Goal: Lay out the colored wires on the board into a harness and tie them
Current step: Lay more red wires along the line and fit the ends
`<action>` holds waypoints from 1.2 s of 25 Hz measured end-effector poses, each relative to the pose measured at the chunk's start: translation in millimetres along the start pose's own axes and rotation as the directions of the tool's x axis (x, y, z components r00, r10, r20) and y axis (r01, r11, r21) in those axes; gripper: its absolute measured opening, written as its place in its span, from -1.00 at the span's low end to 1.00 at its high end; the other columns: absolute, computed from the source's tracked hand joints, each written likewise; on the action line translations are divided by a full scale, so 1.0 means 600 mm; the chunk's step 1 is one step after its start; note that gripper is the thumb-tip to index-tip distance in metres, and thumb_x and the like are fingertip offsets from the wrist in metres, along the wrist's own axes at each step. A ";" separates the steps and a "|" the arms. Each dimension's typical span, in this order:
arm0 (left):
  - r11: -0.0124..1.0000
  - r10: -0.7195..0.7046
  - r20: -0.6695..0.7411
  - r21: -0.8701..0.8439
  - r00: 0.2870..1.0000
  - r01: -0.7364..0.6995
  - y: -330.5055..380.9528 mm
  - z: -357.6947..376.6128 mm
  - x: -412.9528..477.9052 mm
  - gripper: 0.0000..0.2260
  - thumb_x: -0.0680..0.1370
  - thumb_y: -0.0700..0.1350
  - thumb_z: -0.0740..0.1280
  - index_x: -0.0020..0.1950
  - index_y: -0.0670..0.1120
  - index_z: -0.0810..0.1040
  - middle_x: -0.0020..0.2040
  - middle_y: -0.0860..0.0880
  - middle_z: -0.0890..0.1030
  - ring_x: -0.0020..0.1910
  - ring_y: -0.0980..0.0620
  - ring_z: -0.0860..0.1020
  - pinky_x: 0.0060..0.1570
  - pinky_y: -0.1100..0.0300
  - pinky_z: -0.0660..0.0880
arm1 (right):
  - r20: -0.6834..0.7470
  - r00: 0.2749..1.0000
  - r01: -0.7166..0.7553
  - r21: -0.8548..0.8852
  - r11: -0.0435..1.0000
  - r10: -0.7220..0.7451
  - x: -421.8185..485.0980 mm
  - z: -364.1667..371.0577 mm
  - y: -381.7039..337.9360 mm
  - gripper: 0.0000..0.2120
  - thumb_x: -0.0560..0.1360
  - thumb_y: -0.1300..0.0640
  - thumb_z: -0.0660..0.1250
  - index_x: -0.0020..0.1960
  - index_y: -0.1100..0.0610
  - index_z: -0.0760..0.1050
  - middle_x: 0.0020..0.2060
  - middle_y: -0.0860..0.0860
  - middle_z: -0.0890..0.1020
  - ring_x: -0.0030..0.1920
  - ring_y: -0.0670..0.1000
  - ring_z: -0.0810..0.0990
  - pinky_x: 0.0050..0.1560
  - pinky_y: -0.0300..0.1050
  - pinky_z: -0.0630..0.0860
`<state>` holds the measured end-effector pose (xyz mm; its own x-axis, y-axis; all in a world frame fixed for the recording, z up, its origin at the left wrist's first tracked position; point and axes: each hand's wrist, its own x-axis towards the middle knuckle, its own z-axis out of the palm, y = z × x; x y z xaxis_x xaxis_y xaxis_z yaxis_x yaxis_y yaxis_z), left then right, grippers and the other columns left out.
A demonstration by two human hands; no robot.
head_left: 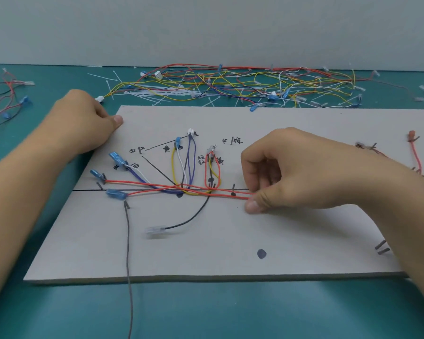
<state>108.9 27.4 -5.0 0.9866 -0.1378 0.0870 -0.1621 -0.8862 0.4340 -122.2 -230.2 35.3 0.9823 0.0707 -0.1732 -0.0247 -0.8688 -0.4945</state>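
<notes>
Head view, from the near edge outward: a teal desk [206, 314] carries a grey board [206, 260], and a grey wire [127, 241] hangs off the board's near edge in the lower left of the frame. Just beyond it a black wire [194, 216] curves up from a clear connector [153, 231] to the drawn trunk line at mid-frame.

Along that line lie the red wires [225, 194], the ones in work. Their long axis runs left to right across the frame, from blue terminals [115, 193] left of centre to the right hand [291, 172] right of centre. That hand pinches their free ends between thumb and curled forefinger, low against the board.

By my reading, the run continues rightward, toward the pegs at the frame's right edge. The right hand is the nearer one and already has the wires, so the pull would go along their own axis, away from the terminals.

Farther back, yellow, white and purple loops rise from the trunk towards the labelled pegs. The left hand [88, 121] rests on the board's far-left corner in the upper left, well apart from the red wires, thumb flat on top. Whether its curled fingers grip the edge I cannot tell.

Farthest, a pile of wires [230, 84] and white cable ties [157, 94] lies across the top of the desk.
</notes>
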 end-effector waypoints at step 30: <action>0.929 0.365 0.285 -0.054 0.887 -0.365 0.018 0.007 -0.011 -0.40 0.43 0.28 0.17 0.47 0.22 0.41 0.52 0.15 0.37 0.54 -0.07 0.17 0.53 -0.28 0.12 | -0.007 0.988 0.148 -0.177 0.973 -0.152 -0.013 0.011 -0.018 -0.71 0.52 0.06 0.46 -0.25 0.06 0.39 -0.22 -0.21 0.53 -0.30 -0.05 0.47 -0.30 -0.20 0.40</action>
<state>100.7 16.6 -4.9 0.8205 -0.5713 -0.0198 -0.5118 -0.7496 0.4196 -131.1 -217.9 36.4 0.9760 0.1982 -0.0905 0.1541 -0.9216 -0.3562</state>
